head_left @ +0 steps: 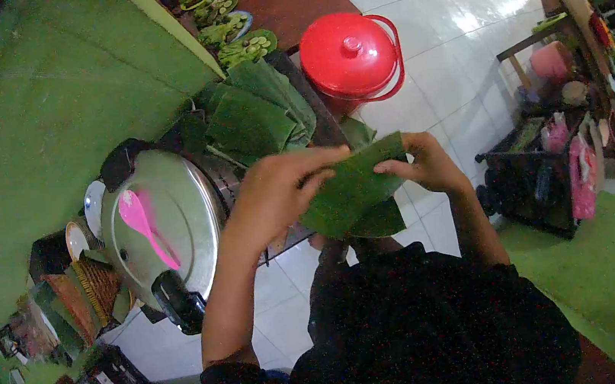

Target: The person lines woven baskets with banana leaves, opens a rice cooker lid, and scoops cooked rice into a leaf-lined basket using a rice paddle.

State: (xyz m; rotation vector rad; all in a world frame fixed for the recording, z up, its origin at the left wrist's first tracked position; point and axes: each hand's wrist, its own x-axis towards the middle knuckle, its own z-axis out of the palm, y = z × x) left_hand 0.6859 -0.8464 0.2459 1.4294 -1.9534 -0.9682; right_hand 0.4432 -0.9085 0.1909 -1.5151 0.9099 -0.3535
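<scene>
In the head view, our left hand (280,191) and right hand (431,165) both pinch the green leaf (354,194) by its far edge, before us; we should hold it evenly, to avoid splitting. The leaf pile (249,126) crowds the far left, while the tiled floor (434,69) at right leaves room.

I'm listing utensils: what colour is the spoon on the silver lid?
The spoon is bright pink; the head view shows it best.
</scene>
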